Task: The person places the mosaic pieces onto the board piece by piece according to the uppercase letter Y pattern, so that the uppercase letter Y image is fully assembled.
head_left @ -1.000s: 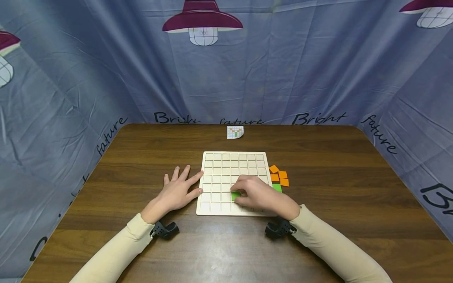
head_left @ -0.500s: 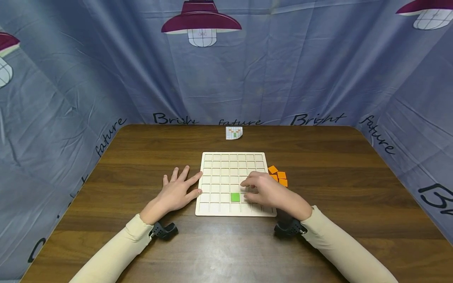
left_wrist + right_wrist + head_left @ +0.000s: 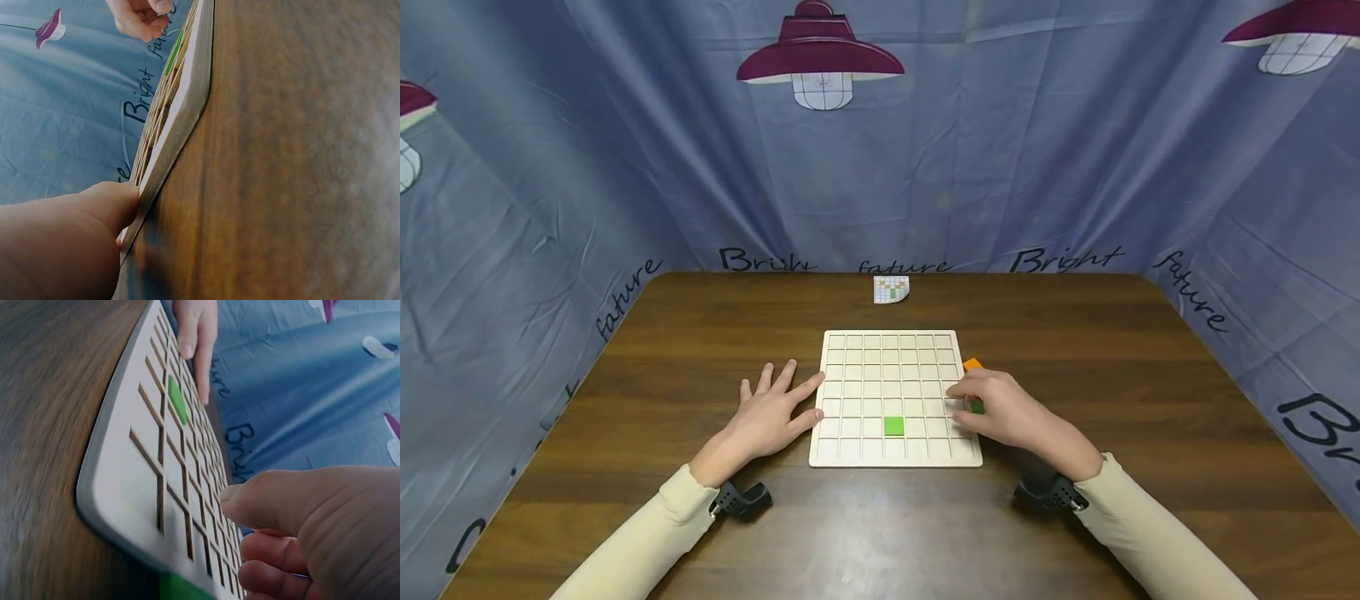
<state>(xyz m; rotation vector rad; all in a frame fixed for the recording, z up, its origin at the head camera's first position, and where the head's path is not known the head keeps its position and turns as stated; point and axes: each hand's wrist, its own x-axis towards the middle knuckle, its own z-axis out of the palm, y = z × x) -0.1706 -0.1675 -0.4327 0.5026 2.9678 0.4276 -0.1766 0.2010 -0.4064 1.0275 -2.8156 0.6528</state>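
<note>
A pale wooden grid board (image 3: 872, 389) lies on the table in the head view. One green square tile (image 3: 893, 427) sits in a cell low on the board, right of its middle. My left hand (image 3: 769, 417) rests flat with fingers spread, thumb and index fingertip at the board's left edge. Over the right edge is my right hand (image 3: 1003, 408), fingers loosely bent, thumb apart from them. Another bit of green (image 3: 977, 406) shows between thumb and fingers, beside the board. In the right wrist view that green piece (image 3: 181, 589) lies below the board's edge, apart from the thumb.
An orange tile (image 3: 973, 363) peeks out past my right hand, which hides the other orange tiles. A small paper card (image 3: 891, 289) with a coloured grid pattern lies at the table's far edge. Blue curtains (image 3: 880, 183) surround the table (image 3: 880, 533).
My right hand has let go of the green tile, leaving it in the board's cell, and has moved right to the board's right edge. The left hand has stayed at the left edge.
</note>
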